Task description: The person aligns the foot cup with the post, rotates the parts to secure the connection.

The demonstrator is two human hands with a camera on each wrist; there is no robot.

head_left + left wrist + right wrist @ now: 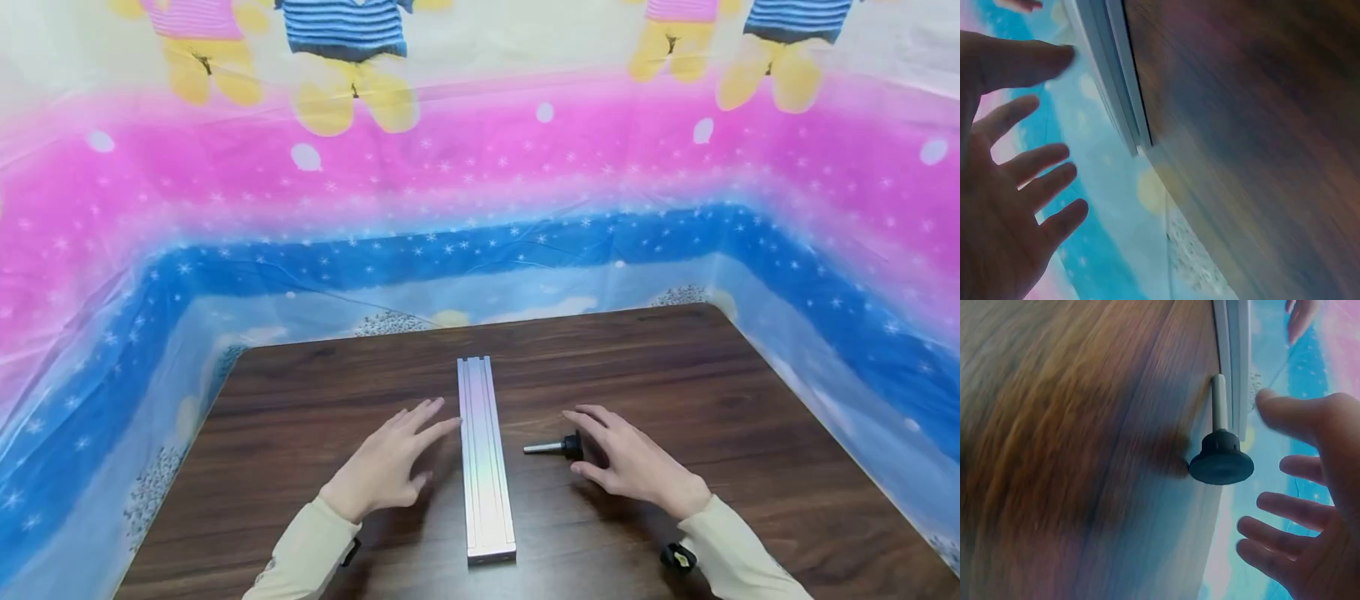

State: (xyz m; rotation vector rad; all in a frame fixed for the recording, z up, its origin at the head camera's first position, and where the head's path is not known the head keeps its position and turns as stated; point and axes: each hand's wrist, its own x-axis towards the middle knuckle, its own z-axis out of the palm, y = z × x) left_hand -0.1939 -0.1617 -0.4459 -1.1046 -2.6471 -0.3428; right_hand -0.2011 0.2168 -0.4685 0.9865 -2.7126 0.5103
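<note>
A silver slotted aluminium profile bar (483, 458) lies lengthwise on the dark wooden table, its near end toward me. To its right a levelling foot (572, 447), with a black round base and a plain metal stem, lies on its side, the stem pointing at the bar. My left hand (390, 458) hovers left of the bar with fingers spread; its index fingertip is close to the bar's edge, and I cannot tell whether it touches. Beside the black base is my right hand (637, 458), fingers spread and holding nothing. In the right wrist view the levelling foot (1220, 459) stands apart from the fingers.
The wood-grain table (337, 392) has rounded far corners. A printed cloth (450, 183) in pink, blue and white hangs behind it and along both sides. A dark strap piece (678, 557) sits at the right cuff.
</note>
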